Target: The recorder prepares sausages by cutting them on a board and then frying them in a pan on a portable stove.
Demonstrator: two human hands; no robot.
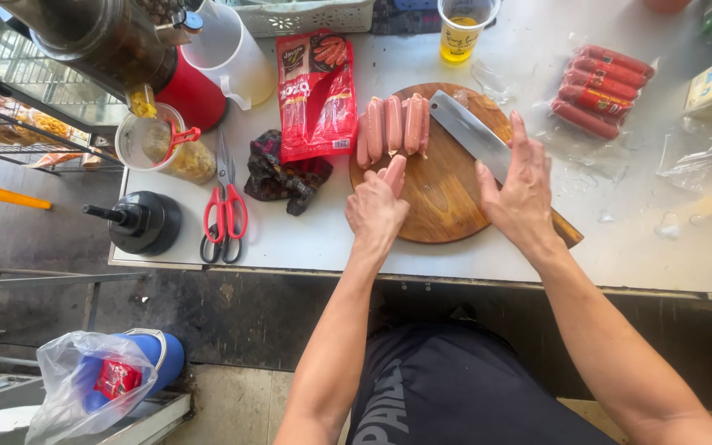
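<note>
The left hand (375, 210) pinches one soft, slippery sausage (392, 173) at its end, on the round board (442, 202). The right hand (521, 194) rests flat, gripping nothing, on the heavy, stiff cleaver (467, 128).
</note>
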